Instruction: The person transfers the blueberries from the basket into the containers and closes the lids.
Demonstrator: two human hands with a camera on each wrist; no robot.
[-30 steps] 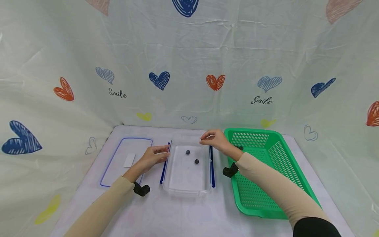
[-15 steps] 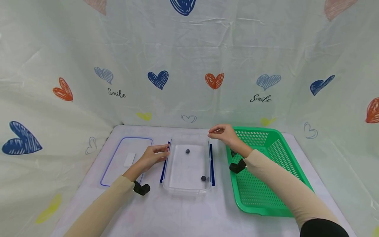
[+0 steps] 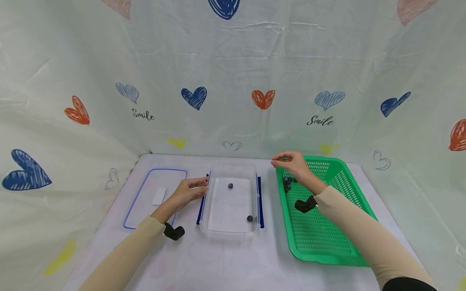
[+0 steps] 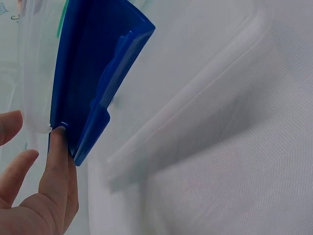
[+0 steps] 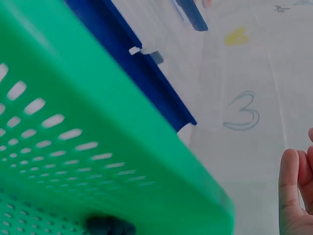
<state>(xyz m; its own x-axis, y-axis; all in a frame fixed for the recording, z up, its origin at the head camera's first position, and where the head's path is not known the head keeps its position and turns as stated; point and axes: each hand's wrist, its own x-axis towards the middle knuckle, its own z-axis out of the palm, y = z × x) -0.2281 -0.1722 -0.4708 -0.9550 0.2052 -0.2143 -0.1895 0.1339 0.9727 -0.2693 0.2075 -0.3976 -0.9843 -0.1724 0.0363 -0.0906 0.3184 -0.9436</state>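
The worktop [image 3: 218, 266] carries the lid [image 3: 143, 202] on the left, the box [image 3: 230, 233] in the middle and the basket [image 3: 320, 238] on the right, with the curtain [image 3: 233, 60] behind. A label [image 3: 159, 196] sits on the lid. One ball [image 3: 230, 186] lies in the rear of the box, another ball [image 3: 249, 218] near its front right corner. More balls [image 3: 287, 184] cluster in the basket's rear left corner. The left grip [image 3: 186, 192] touches the box's left flap [image 3: 201, 206]; the right grip [image 3: 294, 163] is above the basket's rear left corner.
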